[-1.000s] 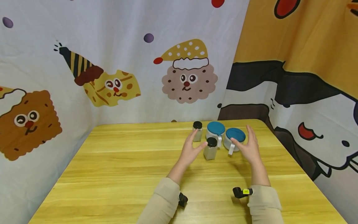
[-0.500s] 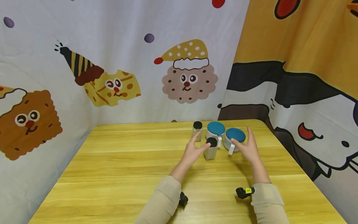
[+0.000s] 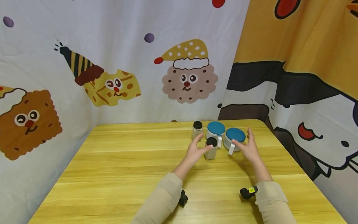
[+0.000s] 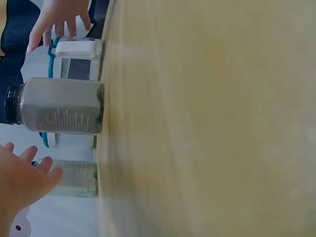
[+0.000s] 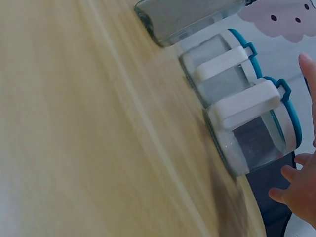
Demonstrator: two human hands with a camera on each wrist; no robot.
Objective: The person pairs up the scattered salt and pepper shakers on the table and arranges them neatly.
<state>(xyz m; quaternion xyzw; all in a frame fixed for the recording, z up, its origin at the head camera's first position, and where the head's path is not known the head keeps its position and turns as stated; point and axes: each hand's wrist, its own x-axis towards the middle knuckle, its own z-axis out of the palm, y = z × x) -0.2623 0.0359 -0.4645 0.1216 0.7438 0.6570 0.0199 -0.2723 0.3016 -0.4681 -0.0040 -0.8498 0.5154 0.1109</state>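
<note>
My left hand (image 3: 194, 151) has its thumb and fingers spread around the left side of the nearer black-lidded jar (image 3: 210, 153); the thumb overlaps this jar's cap in the head view. In the left wrist view the jar (image 4: 64, 106) stands upright, full of a greyish content with small print on its side. Behind my left fingers is a second black-lidded jar (image 3: 197, 132). My right hand (image 3: 250, 151), fingers spread, hovers at the right of a blue-lidded canister (image 3: 235, 136) with a white handle. Another blue-lidded canister (image 3: 215, 129) stands just left of it.
All the containers stand together near the back right of the wooden table (image 3: 126, 174). Close behind the table's back edge hangs a printed curtain (image 3: 126, 56). A small black wrist camera (image 3: 247, 193) sits on the right sleeve, another (image 3: 183, 199) on the left.
My left hand has moved slightly right and nearer, its thumb coming over the front jar. The right forearm has shifted a little right. Jars and canisters stay in place.
</note>
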